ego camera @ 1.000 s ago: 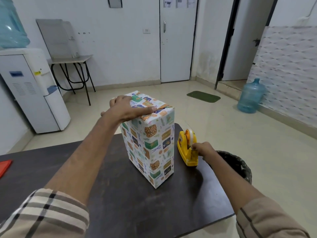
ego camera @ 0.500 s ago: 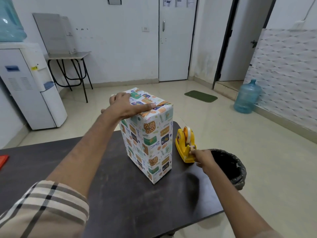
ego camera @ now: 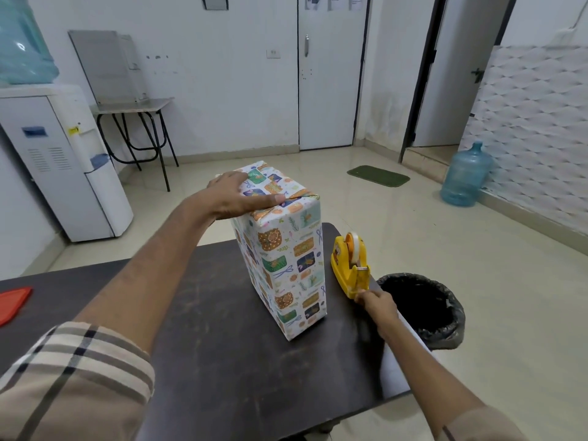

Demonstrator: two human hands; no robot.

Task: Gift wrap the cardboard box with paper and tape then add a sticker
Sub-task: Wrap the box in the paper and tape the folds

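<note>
The box (ego camera: pixel 286 265), covered in patterned gift paper, stands upright on the dark table (ego camera: pixel 203 345). My left hand (ego camera: pixel 237 197) lies flat on its top, fingers straight, pressing down the folded paper flaps. To the right of the box sits a yellow tape dispenser (ego camera: pixel 348 265) with a roll of clear tape. My right hand (ego camera: pixel 377 305) is just in front of the dispenser's cutter and pinches the end of a strip of tape pulled out from it.
A black-lined waste bin (ego camera: pixel 426 310) stands on the floor just off the table's right edge. A red flat object (ego camera: pixel 12 302) lies at the table's far left. A water dispenser (ego camera: pixel 60 160) and a blue water jug (ego camera: pixel 464 176) stand farther off.
My right hand has drawn back from the dispenser toward me, pulling a strip of tape out with it. My left hand stays on top of the box.
</note>
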